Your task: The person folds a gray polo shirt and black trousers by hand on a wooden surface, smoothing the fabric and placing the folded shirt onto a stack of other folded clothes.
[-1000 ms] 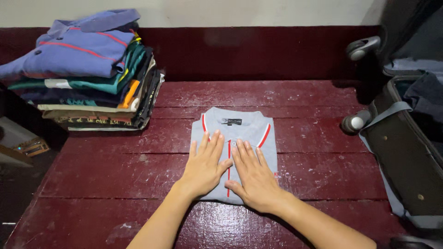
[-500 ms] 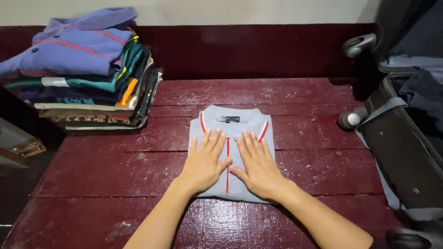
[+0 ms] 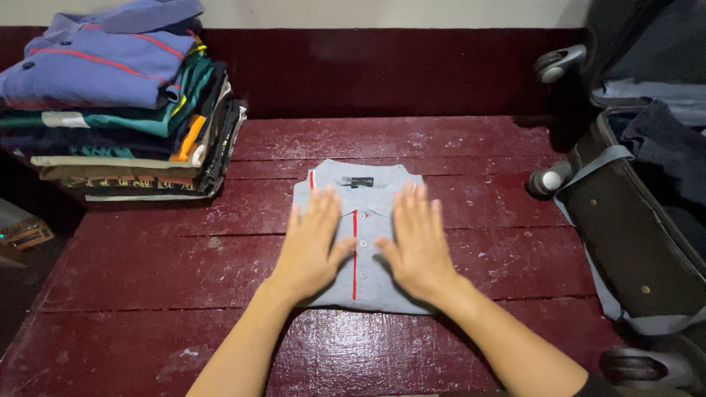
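Note:
A folded grey polo shirt [image 3: 358, 283] with red trim lies on the dark red wooden table [image 3: 471, 154], collar away from me. My left hand [image 3: 310, 246] lies flat on the shirt's left half, fingers spread. My right hand [image 3: 416, 242] lies flat on its right half, fingers spread. The red button placket shows between the two hands. Neither hand grips anything.
A tall stack of folded clothes [image 3: 118, 103], topped by a blue polo, stands at the table's back left. An open dark suitcase [image 3: 647, 220] with clothes inside leans at the right, its wheels [image 3: 550, 66] toward the table. A dark red wall panel runs behind.
Both hands have slid apart from the shirt's middle toward its sides and a little toward the collar, staying flat on the cloth. The view has shifted slightly.

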